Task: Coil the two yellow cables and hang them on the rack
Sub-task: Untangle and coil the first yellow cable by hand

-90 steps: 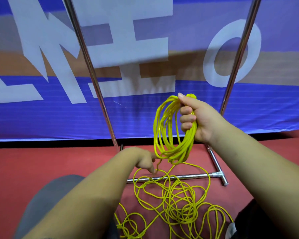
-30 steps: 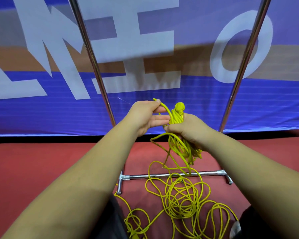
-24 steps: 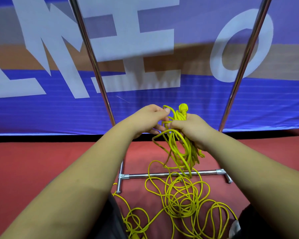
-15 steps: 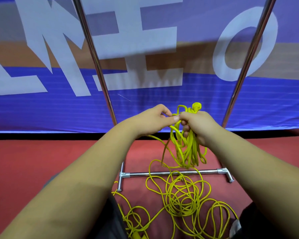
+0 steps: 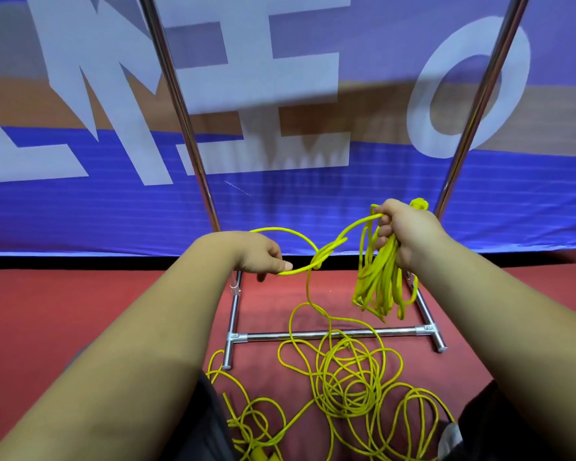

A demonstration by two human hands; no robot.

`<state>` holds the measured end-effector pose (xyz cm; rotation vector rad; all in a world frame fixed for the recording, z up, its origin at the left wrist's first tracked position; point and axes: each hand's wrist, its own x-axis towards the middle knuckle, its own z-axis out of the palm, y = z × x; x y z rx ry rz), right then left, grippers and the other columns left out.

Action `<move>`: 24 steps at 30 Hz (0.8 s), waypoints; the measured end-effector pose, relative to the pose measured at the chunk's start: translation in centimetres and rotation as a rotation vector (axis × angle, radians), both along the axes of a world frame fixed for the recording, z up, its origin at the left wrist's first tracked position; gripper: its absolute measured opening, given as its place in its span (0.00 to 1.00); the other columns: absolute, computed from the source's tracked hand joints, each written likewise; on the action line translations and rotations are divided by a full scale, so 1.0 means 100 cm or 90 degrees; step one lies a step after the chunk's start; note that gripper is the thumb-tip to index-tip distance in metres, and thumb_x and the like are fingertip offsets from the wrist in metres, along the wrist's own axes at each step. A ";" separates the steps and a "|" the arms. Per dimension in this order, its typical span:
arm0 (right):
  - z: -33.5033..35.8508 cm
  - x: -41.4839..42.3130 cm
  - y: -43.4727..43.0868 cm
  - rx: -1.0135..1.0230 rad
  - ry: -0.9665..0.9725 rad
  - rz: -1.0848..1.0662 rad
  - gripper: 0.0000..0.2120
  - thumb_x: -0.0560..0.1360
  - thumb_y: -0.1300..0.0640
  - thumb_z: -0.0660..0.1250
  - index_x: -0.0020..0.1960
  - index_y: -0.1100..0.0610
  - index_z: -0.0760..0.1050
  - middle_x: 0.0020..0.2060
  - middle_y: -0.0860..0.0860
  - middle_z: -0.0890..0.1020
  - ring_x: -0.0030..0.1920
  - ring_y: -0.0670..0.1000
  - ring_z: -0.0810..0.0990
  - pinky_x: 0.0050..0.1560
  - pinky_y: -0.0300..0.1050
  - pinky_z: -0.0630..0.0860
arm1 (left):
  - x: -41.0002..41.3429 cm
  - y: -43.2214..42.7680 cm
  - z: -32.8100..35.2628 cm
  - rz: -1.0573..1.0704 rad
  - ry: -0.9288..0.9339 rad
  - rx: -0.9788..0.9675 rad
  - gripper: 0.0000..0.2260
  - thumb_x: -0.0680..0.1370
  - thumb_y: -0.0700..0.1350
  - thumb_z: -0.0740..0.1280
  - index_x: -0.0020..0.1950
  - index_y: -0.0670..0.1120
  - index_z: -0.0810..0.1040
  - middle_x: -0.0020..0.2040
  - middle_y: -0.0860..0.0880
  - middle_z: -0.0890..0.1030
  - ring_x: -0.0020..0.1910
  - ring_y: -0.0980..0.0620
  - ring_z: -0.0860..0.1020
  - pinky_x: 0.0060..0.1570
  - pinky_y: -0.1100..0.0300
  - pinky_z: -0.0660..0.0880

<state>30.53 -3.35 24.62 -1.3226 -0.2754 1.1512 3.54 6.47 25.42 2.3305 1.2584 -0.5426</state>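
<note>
Yellow cable (image 5: 330, 251) half coiled, right in front of the rack (image 5: 330, 335)

The coiled bundle (image 5: 379, 277) dangles from the right hand (image 5: 403, 231), fingers wrapped tight round its top, near the rack's right post. A loose strand with a twist in it runs off the bundle to the left hand (image 5: 260, 254), which pinches it just beside the rack's left post. The rest sits in a tangled heap (image 5: 346, 387) on the red floor (image 5: 80, 311), draped across the rack's bottom bar. There's a blue banner (image 5: 280, 201) behind the rack.
</note>
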 end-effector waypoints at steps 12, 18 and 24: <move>0.014 -0.008 0.000 0.057 0.206 0.057 0.10 0.82 0.58 0.63 0.42 0.54 0.72 0.26 0.44 0.68 0.20 0.42 0.64 0.21 0.36 0.64 | 0.057 -0.036 -0.040 -0.063 -0.363 -0.154 0.09 0.81 0.55 0.70 0.59 0.55 0.82 0.46 0.56 0.82 0.42 0.58 0.78 0.51 0.56 0.76; 0.014 0.004 0.000 0.048 0.200 0.042 0.11 0.82 0.58 0.63 0.41 0.53 0.71 0.25 0.43 0.68 0.20 0.42 0.64 0.21 0.36 0.63 | 0.058 -0.033 -0.035 -0.020 -0.408 -0.189 0.05 0.78 0.39 0.71 0.49 0.49 0.81 0.42 0.51 0.82 0.38 0.57 0.75 0.44 0.59 0.73; 0.008 0.016 0.002 -0.002 0.043 0.010 0.02 0.81 0.60 0.64 0.50 0.54 0.73 0.26 0.46 0.70 0.21 0.44 0.66 0.23 0.36 0.65 | 0.059 -0.025 -0.014 0.256 -0.588 -0.070 0.06 0.82 0.40 0.60 0.53 0.48 0.75 0.39 0.46 0.80 0.40 0.47 0.86 0.29 0.58 0.77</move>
